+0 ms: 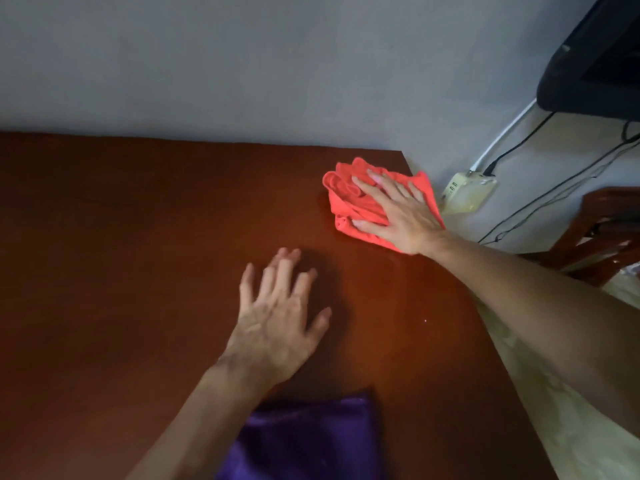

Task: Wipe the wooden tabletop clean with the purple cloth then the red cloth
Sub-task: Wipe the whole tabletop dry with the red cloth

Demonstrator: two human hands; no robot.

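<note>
A bunched red cloth (346,197) lies near the far right corner of the dark wooden tabletop (138,254). My right hand (398,213) presses flat on it with straight, spread fingers. My left hand (277,320) rests open on the bare wood in the middle, fingers spread, holding nothing. The purple cloth (308,441) lies flat at the near edge of the table, just right of my left forearm, which covers its left side.
A grey wall runs along the table's far edge. Right of the table, a white power strip (467,194) with cables lies on the floor. A wooden chair (602,230) stands at the right edge, and a dark object (595,60) sits at the top right.
</note>
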